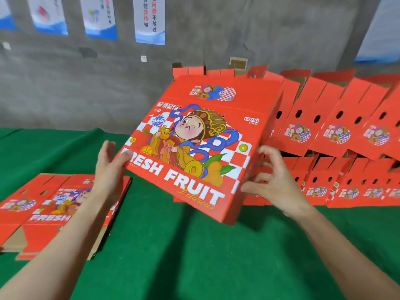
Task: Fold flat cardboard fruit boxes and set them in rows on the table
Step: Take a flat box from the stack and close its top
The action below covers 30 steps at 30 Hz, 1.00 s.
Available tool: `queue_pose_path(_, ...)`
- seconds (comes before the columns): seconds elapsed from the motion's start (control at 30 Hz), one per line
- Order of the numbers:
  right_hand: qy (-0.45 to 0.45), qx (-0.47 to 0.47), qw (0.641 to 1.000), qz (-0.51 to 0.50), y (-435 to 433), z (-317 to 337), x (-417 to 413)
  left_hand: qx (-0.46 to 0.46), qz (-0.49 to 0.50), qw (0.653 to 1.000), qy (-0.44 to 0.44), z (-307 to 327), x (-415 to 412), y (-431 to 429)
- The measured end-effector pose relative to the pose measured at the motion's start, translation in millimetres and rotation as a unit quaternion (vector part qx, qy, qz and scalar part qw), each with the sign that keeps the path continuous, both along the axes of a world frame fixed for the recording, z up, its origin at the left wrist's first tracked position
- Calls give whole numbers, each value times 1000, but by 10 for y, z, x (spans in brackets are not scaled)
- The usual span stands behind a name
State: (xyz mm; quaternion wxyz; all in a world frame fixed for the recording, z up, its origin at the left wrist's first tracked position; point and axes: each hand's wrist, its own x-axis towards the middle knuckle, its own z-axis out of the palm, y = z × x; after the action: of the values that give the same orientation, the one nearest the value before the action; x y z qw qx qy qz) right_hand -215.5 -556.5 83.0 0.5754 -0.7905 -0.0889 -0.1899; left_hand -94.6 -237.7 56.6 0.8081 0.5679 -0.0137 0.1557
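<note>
A red cardboard fruit box [207, 135], printed with a cartoon figure and "FRESH FRUIT", is held tilted above the green table [173, 256]. My left hand [109, 167] grips its left edge, thumb on the printed face. My right hand [273, 182] is at the box's right side, fingers curled against the side panel. A stack of flat red boxes [54, 204] lies on the table at the left, partly under my left forearm. Folded boxes [337, 131] stand in rows at the right, behind and beside the held one.
A grey concrete wall [65, 83] with several hanging posters [149, 20] rises behind the table. Green cloth covers the table in front of me and at the far left.
</note>
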Motion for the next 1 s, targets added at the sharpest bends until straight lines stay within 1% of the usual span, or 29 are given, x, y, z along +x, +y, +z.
queue_pose_path(0.03,-20,-38,999,-27,76,25,25,29,36,998,32,-10,23,-49)
queue_pose_path(0.07,-48,-80,994,-55,165,47,65,54,49,995,65,-27,25,-112)
queue_pose_path(0.1,-79,-124,986,-83,259,61,127,68,38,993,89,-53,8,-195)
queue_pose_path(0.17,-130,-206,961,-127,420,82,323,67,-21,993,98,-131,-44,-392)
queue_pose_path(0.23,-143,-253,945,-152,530,110,526,65,-76,992,72,-214,-104,-593)
queue_pose_path(0.33,-131,-270,940,-163,599,169,827,96,-128,987,-9,-216,-118,-806)
queue_pose_path(0.4,-115,-278,938,-173,613,204,1030,143,-151,976,-60,-137,-30,-919)
queue_pose_path(0.47,-87,-282,937,-185,605,228,1232,205,-161,961,-91,-34,122,-1028)
queue_pose_path(0.53,-63,-282,937,-195,580,260,1427,254,-155,950,-97,69,324,-1137)
queue_pose_path(0.57,-58,-283,936,-203,556,282,1521,263,-152,948,-95,111,440,-1186)
queue_pose_path(0.73,-45,-292,918,-265,287,432,1978,269,-153,946,-94,243,932,-1476)
queue_pose_path(0.8,-30,-294,911,-287,140,459,2139,287,-158,940,-95,244,1082,-1606)
queue_pose_path(0.9,-15,-300,903,-308,43,442,2375,308,-201,926,-84,205,1305,-1788)
queue_pose_path(1.0,1,-322,895,-307,41,330,2563,307,-201,928,-60,133,1498,-1867)
